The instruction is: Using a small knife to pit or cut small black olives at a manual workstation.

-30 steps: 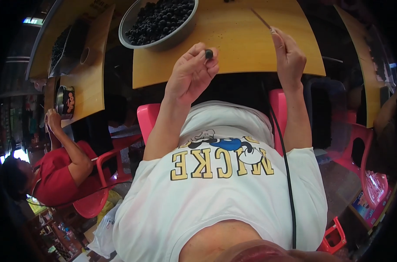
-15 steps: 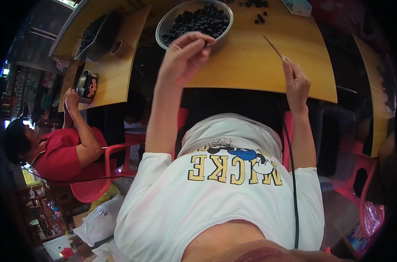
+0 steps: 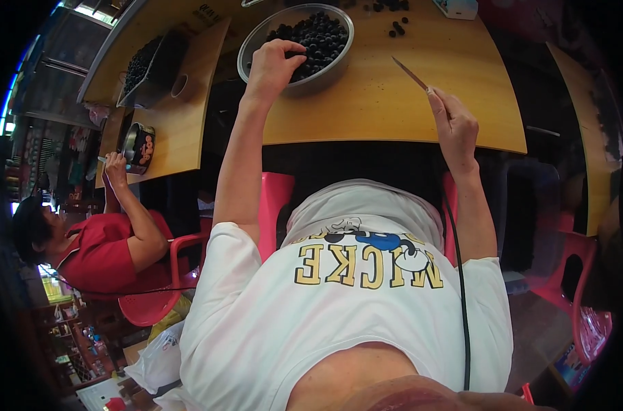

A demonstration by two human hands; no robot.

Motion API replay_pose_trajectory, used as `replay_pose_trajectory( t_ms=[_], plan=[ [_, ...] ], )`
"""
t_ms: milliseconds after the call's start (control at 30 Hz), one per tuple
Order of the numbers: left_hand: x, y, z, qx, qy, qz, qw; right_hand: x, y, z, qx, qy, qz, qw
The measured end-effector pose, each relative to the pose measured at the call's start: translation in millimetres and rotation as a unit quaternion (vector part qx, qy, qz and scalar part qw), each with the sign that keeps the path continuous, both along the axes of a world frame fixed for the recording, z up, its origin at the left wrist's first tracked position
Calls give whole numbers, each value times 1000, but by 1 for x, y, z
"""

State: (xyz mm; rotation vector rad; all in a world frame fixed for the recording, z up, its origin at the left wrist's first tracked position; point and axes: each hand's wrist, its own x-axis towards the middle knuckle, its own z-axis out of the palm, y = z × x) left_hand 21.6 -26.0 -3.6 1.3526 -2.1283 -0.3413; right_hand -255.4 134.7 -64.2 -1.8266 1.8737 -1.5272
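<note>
A clear round bowl (image 3: 245, 74) full of dark round fruits (image 3: 318, 40) stands on the wooden table. My left hand (image 3: 273, 67) reaches over its near left side, palm down. Its thumb and forefinger are bent toward each other among the fruits. Whatever lies between these fingertips blends with the dark fruits behind them. To the right of the bowl, my right hand (image 3: 455, 123) grips a knife (image 3: 410, 73) by its handle, which the fist mostly hides. The slim blade points away and to the left, above the tabletop.
Several loose dark fruits (image 3: 397, 29) lie on the table (image 3: 393, 123) beyond the knife. A white box (image 3: 456, 8) sits at the far edge. At the left table, a co-worker in red (image 3: 113, 246) handles a black tub (image 3: 142, 147). A cable (image 3: 460, 301) hangs over my shirt.
My left hand has moved from the bowl's near rim, where it pinched a small dark piece, to over the fruits. The knife has shifted slightly left in view. The co-worker's hands have shifted.
</note>
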Motion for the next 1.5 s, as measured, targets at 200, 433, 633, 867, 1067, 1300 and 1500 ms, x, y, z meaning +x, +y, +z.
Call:
replay_pose_trajectory(
  t_ms=[200,433,633,867,1067,1300,1500],
  plan=[
    [-1,8,1,162,233,-51,958,1,2,-3,-37,-4,7,999],
    [-29,73,-14,497,656,-240,515,14,16,17,-41,-63,58,995],
    [-56,116,-26,536,684,-145,473,29,28,34,-118,110,165,973],
    [-57,127,-29,563,672,-160,454,34,28,33,-174,164,147,960],
    [-53,130,-37,587,673,-190,408,34,28,29,-167,177,131,961],
    [-51,130,-41,571,672,-190,432,34,26,27,-168,183,120,961],
    [-53,126,-39,533,653,-259,471,34,27,29,-163,177,129,962]
  ],
)
